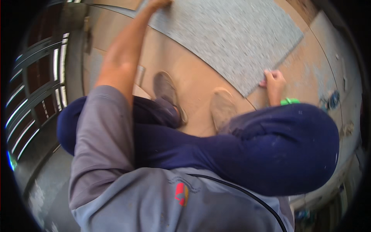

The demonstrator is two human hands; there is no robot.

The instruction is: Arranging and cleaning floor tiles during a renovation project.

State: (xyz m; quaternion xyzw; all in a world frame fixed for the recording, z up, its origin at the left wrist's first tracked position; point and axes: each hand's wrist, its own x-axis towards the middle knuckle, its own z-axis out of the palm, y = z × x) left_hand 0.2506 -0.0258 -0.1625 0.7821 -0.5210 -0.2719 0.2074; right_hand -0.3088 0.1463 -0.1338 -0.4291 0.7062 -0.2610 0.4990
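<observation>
A large grey speckled sheet (228,34) lies at a slant over the brown boards in front of my feet. At its near right corner, my right hand (274,82) is closed on the edge in a pinch, with a green band (290,101) on the wrist. My left arm reaches far forward. At the top rim of the picture, my left hand (159,4) is by the sheet's far left edge, partly cut off and blurred, so its fingers cannot be made out.
My shoes (166,89) stand on brown boards (193,73) beside the sheet. A metal grille (42,77) rises at the left. To the right are a seam in the boards, pale dusty patches and a small bluish crumpled thing (330,100). A black cable (239,189) crosses my shirt.
</observation>
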